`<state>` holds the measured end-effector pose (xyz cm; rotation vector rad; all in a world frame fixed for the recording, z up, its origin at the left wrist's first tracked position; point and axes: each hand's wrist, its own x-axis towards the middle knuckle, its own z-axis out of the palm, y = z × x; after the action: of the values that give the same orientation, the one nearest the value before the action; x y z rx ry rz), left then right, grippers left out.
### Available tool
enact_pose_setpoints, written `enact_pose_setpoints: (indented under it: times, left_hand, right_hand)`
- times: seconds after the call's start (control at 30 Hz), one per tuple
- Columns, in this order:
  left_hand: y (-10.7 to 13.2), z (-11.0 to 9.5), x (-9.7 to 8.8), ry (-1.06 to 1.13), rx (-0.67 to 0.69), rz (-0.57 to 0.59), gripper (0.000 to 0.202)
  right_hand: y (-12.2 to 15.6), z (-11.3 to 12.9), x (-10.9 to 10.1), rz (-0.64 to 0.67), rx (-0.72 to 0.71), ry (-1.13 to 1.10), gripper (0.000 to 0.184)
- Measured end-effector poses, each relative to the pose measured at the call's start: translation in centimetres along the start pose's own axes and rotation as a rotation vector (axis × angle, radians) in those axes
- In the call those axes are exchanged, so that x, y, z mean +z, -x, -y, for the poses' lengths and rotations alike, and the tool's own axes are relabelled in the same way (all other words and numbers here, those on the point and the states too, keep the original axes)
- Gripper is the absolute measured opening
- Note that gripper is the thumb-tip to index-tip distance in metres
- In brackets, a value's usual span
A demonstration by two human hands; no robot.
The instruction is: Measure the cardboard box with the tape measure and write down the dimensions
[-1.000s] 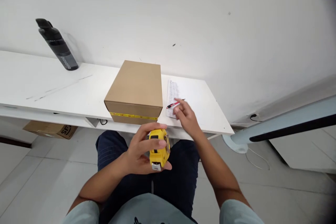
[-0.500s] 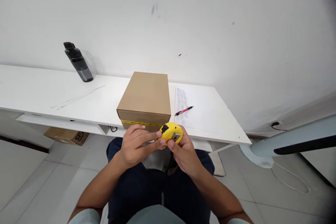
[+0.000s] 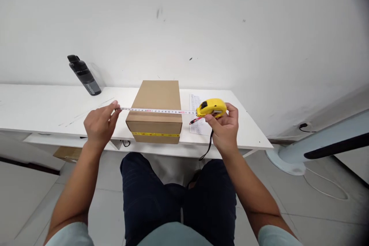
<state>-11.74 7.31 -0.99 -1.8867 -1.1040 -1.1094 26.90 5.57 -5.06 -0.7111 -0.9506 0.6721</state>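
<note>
A closed brown cardboard box (image 3: 157,102) with a yellow tape band along its front stands at the front edge of the white table (image 3: 43,107). My right hand (image 3: 223,128) grips the yellow tape measure case (image 3: 211,107) just right of the box. My left hand (image 3: 99,125) pinches the end of the tape blade (image 3: 155,110) left of the box. The blade runs level across the box, above its top near the front edge. A black strap hangs from the case.
A black water bottle (image 3: 83,75) stands at the back left by the wall. A written sheet (image 3: 198,117) and a red pen (image 3: 195,120) lie right of the box. A cardboard box (image 3: 66,153) sits on the floor under the table; a fan base (image 3: 285,159) at right.
Earlier my left hand held the tape measure while my right left the pen on the paper. The case went into my right hand. Both hands then moved apart, drawing the blade out across the box.
</note>
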Motion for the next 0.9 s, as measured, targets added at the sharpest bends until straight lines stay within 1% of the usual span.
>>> enact_pose_setpoints:
  times: [0.07, 0.13, 0.2, 0.3, 0.37, 0.43, 0.53, 0.67, 0.8, 0.9]
  left_hand:
    - [-0.3, 1.0, 0.2, 0.057, -0.115, 0.092, 0.021]
    - [-0.3, 1.0, 0.2, 0.149, -0.152, 0.16, 0.022]
    - [0.1, 0.3, 0.2, 0.237, -0.181, 0.195, 0.022]
    - [0.5, -1.0, 0.4, 0.307, -0.259, 0.199, 0.028]
    - [0.6, -1.9, 0.6, 0.361, -0.258, 0.205, 0.035]
    - [0.6, -2.5, 0.7, 0.425, -0.214, 0.209, 0.039]
    - [0.7, -3.1, 0.7, 0.459, -0.177, 0.217, 0.037]
    - [0.6, -3.3, 0.4, 0.456, -0.22, 0.265, 0.032]
    - [0.0, -2.9, -0.4, 0.458, -0.231, 0.382, 0.036]
    - [-0.6, -2.7, -1.2, 0.421, -0.232, 0.471, 0.04]
  right_hand:
    - [-0.6, -0.7, 0.1, 0.0, 0.026, 0.017, 0.064]
    - [-0.3, -1.3, 0.3, 0.028, 0.072, 0.057, 0.063]
    - [0.3, -1.7, 0.5, 0.077, 0.112, 0.108, 0.065]
    - [1.3, -2.0, 1.1, 0.128, 0.145, 0.174, 0.072]
    - [1.7, -2.0, 1.6, 0.163, 0.155, 0.202, 0.076]
    - [1.7, -1.9, 2.1, 0.191, 0.16, 0.215, 0.078]
    - [1.5, -1.8, 2.4, 0.198, 0.16, 0.201, 0.079]
    - [1.4, -1.7, 2.5, 0.188, 0.159, 0.195, 0.077]
    - [1.5, -1.7, 2.4, 0.179, 0.149, 0.192, 0.076]
    - [1.5, -1.7, 2.4, 0.182, 0.145, 0.192, 0.073]
